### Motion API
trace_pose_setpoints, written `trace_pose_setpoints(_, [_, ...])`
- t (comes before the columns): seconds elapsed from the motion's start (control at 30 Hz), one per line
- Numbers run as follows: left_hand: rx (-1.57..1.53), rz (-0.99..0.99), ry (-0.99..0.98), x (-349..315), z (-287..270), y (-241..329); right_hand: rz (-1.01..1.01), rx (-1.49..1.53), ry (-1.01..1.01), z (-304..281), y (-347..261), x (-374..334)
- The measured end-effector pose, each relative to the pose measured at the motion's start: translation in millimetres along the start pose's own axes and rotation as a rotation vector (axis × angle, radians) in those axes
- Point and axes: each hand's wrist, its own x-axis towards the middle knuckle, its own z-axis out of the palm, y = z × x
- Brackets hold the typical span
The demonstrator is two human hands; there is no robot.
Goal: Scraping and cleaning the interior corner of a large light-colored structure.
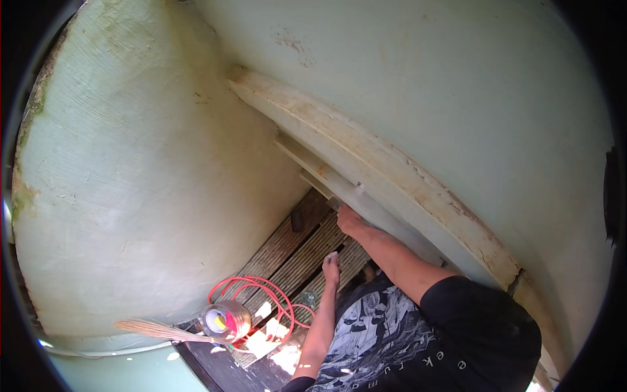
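My right hand (348,221) is closed around a small flat greyish tool (334,203), perhaps a scraper. Its end reaches the lower pale ledge (312,159) on the wall, and most of its handle is hidden in my fist. My left hand (332,266) hangs lower, over the ribbed wooden boards, with its fingers curled in. A whitish bit shows at those fingertips, too small to name.
A thick, stained, cracked ledge (392,163) juts from the green wall above my right arm. A coiled red hose (282,297), a round container (236,313) and a straw broom (153,330) lie lower left. A dark block (297,221) sits on the boards.
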Motion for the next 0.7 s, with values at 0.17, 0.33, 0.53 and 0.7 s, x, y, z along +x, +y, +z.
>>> trace_pose_setpoints(0.17, [0.0,0.011,-0.045,0,9,11,-0.003,0.007,0.048,15,7,1])
trace_pose_setpoints(0.33, [-0.011,-0.005,-0.084,9,2,-5,0.062,0.209,0.092,-2,0,-13])
trace_pose_setpoints(0.53, [-0.081,0.02,-0.02,6,-1,-3,0.003,0.278,0.024,-19,6,-20])
trace_pose_setpoints(0.7, [-0.023,-0.039,-0.025,-4,-4,1,-0.075,0.185,0.078,8,10,-7])
